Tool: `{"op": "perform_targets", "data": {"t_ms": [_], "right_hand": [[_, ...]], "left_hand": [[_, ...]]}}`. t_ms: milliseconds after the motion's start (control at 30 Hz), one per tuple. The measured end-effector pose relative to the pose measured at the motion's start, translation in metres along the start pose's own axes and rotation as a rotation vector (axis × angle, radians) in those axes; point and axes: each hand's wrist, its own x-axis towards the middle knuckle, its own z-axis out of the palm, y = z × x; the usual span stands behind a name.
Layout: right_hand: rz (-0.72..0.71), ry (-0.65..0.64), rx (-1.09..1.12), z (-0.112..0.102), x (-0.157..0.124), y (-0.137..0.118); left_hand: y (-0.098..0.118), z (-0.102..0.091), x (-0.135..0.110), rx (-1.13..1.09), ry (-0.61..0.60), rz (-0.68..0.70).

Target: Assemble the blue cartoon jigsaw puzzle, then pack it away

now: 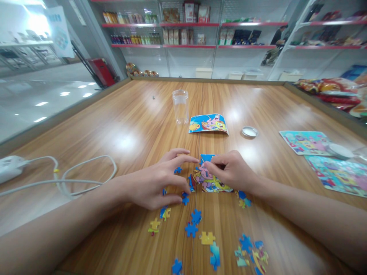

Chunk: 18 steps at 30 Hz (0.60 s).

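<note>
A partly joined jigsaw puzzle point(216, 185) with pink, yellow and blue cartoon figures lies flat on the wooden table. Over its upper part is my right hand point(235, 170), fingers curled and thumb tip down on the puzzle; whatever the fingers pinch is hidden. My left hand point(160, 179) is spread at the puzzle's left side, its index fingertip near the upper left edge. Close to that thumb tip lies a blue puzzle piece point(185, 198). Several loose pieces are scattered nearer to me, among them a yellow piece point(207, 238) and a blue piece point(191, 229).
Beyond the puzzle stand a clear plastic cup point(180, 109) and a curved picture card point(208, 124). A round lid point(249, 132) lies to their right. Two more picture sheets point(305, 142) are at the right, a white cable point(86, 181) at the left. Stocked shelves point(189, 25) line the back.
</note>
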Motion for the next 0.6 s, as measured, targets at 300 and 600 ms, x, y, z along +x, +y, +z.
{"op": "perform_targets", "data": {"t_ms": [300,600], "right_hand": [[-0.013,0.010,-0.004,0.002,-0.001,0.002],[0.009,0.004,-0.019,0.000,0.001,0.001]], "left_hand": [[0.001,-0.003,0.000,0.009,0.010,0.008],[-0.018,-0.009,-0.006,0.212,0.214,-0.162]]}}
